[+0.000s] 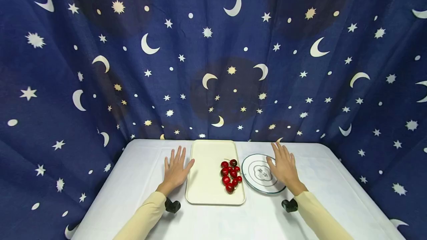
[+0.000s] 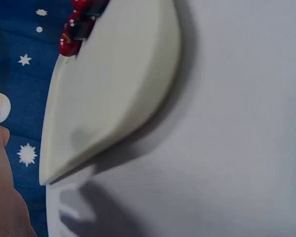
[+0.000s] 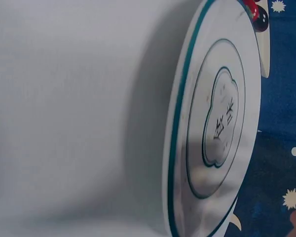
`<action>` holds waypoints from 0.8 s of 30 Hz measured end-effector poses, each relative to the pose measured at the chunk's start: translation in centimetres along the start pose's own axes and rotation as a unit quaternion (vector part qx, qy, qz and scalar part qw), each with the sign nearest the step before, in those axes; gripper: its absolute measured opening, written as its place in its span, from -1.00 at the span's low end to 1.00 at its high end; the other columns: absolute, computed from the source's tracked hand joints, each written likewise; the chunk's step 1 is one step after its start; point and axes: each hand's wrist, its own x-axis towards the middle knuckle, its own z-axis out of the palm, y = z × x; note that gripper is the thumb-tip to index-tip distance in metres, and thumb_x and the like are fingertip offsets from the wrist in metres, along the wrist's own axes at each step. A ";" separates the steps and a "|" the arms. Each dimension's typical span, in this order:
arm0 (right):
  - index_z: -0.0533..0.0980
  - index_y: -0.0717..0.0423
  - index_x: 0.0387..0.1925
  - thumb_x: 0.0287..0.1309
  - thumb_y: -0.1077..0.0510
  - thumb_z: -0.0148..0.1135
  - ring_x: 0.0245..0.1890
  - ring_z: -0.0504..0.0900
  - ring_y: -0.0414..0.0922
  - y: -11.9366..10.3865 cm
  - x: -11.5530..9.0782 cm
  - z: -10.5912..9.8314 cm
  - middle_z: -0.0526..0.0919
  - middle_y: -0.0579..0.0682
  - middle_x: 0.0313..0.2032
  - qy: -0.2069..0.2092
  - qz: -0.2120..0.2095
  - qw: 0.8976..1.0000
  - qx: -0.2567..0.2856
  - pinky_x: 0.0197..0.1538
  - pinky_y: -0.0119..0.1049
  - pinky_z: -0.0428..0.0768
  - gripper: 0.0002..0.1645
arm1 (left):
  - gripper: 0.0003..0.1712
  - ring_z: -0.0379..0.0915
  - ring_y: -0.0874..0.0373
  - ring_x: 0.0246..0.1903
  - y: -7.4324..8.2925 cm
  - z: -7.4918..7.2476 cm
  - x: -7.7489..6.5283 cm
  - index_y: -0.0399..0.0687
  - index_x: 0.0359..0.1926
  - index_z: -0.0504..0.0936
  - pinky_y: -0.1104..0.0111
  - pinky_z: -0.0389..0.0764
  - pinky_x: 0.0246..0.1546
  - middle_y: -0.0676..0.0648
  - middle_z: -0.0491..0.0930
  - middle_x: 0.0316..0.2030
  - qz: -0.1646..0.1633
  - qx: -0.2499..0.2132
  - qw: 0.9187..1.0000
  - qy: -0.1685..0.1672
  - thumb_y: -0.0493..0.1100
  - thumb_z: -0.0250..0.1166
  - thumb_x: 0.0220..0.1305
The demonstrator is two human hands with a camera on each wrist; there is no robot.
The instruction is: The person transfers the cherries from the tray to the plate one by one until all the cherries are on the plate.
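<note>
Head view: a white cloth-covered table [image 1: 333, 184] is backed by navy moon-and-star curtains [image 1: 186, 66]. Red cherries [image 1: 233, 173] are gathered rightward on a rectangular cream tray [image 1: 205, 173], beside a round white green-rimmed plate [image 1: 260, 174]. Nothing is gripped: the left hand [image 1: 175, 170] is spread beside the tray, the right hand [image 1: 284, 166] at the plate.
</note>
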 end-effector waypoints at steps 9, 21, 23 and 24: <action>0.22 0.27 0.51 0.50 0.10 0.03 0.55 0.08 0.39 -1.7 -0.4 1.3 0.25 0.34 0.51 0.012 -0.057 0.998 0.031 0.51 0.45 0.02 -0.33 | -0.05 -0.42 -0.24 0.67 -0.9 1.7 -1.0 -0.06 0.65 -0.04 -0.26 -0.47 0.59 -0.12 -0.13 0.68 -0.010 -0.015 0.999 -0.033 0.40 -0.11 0.51; 0.29 0.25 0.47 0.45 0.16 0.07 0.50 0.24 0.35 -3.5 -0.7 3.4 0.42 0.31 0.43 0.005 -0.110 0.993 0.053 0.48 0.42 0.11 -0.36 | -0.06 -0.33 -0.22 0.67 -0.6 2.0 -1.7 -0.13 0.64 0.01 -0.25 -0.41 0.61 -0.15 -0.05 0.66 0.018 0.041 0.998 -0.047 0.36 -0.09 0.51; 0.31 0.25 0.46 0.44 0.17 0.07 0.49 0.27 0.35 -3.7 -0.6 3.8 0.44 0.30 0.42 0.005 -0.116 0.992 0.054 0.48 0.41 0.13 -0.38 | -0.04 -0.31 -0.24 0.67 -0.5 1.8 -1.8 -0.17 0.63 0.01 -0.27 -0.43 0.59 -0.18 -0.03 0.66 0.025 0.040 0.998 -0.051 0.36 -0.09 0.50; 0.33 0.24 0.45 0.43 0.17 0.07 0.48 0.28 0.35 -3.8 -0.5 3.9 0.45 0.30 0.41 0.004 -0.118 0.991 0.056 0.47 0.42 0.14 -0.38 | -0.04 -0.31 -0.23 0.67 -0.5 1.7 -1.7 -0.17 0.63 0.01 -0.27 -0.44 0.59 -0.18 -0.04 0.66 0.024 0.044 0.997 -0.055 0.36 -0.10 0.50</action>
